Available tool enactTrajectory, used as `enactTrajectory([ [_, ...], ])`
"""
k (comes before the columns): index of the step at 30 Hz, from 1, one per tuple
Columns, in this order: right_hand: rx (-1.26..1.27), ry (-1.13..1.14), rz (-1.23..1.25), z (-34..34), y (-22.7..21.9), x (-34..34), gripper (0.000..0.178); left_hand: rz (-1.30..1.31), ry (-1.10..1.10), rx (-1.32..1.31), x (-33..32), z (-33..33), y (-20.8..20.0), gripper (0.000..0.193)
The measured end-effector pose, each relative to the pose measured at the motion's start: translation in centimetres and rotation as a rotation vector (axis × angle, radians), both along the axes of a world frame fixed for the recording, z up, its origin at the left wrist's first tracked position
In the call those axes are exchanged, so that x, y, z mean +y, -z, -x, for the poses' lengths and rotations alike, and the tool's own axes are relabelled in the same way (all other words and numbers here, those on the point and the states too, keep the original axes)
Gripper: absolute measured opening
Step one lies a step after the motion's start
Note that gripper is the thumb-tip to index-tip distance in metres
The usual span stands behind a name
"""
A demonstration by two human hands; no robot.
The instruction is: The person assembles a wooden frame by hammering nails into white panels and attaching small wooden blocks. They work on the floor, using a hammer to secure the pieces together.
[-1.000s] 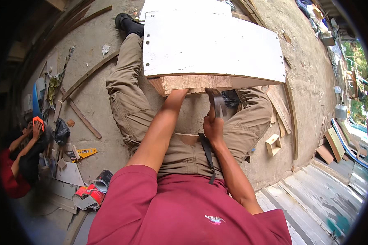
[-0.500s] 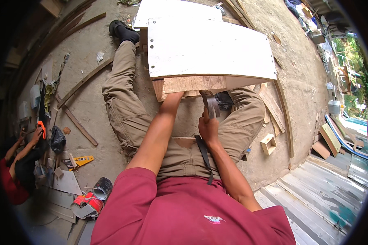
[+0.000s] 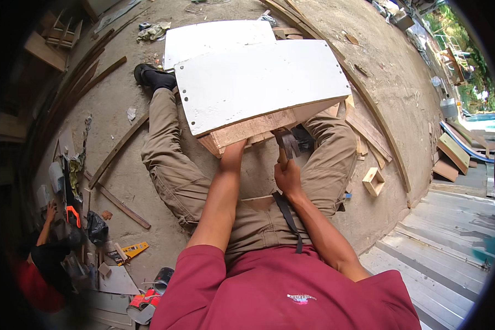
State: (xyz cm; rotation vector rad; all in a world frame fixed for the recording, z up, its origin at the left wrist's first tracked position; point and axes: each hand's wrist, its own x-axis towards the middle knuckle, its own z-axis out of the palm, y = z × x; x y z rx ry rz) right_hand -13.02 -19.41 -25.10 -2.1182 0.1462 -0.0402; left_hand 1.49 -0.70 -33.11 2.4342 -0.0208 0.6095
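A wooden box-like piece with a white-painted top panel [image 3: 264,80] lies between my spread legs, its bare wood edge [image 3: 253,129] facing me. My left hand [image 3: 235,147] reaches under that near edge; its fingers are hidden by the wood. My right hand [image 3: 287,177] is closed round the handle of a claw hammer [image 3: 287,144]. The hammer's head is up against or just beside the near wood edge, right of my left hand; I cannot tell whether it touches. A second white panel [image 3: 214,38] lies behind the first.
Long wood strips [image 3: 377,118] curve along the right, by a small wooden frame [image 3: 373,182]. At the left are another person's hand [image 3: 50,212], an orange-handled tool [image 3: 73,215], a black plastic bag [image 3: 98,228], a yellow handsaw [image 3: 132,251] and paint cans [image 3: 143,303]. Corrugated metal sheets [image 3: 423,258] lie right.
My view has swung, and the white-topped piece sits tilted and lower left. Both hands keep their places at its near edge. The other person's hand has come off the orange-handled tool.
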Motion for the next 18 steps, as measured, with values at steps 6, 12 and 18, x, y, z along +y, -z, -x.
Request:
enactTrajectory([
  [6,0.103,-0.041,0.03,0.7,0.7,-0.2,0.028,0.009,0.032,0.026,-0.9,1.4,-0.6,0.039],
  [12,0.155,-0.055,0.132,-1.0,0.5,-0.5,0.022,-0.004,0.041,0.027,-0.7,1.4,-0.3,0.039],
  [18,0.137,-0.056,0.124,-0.9,0.9,-0.7,0.021,-0.021,0.039,0.038,-0.5,1.0,0.0,0.04],
])
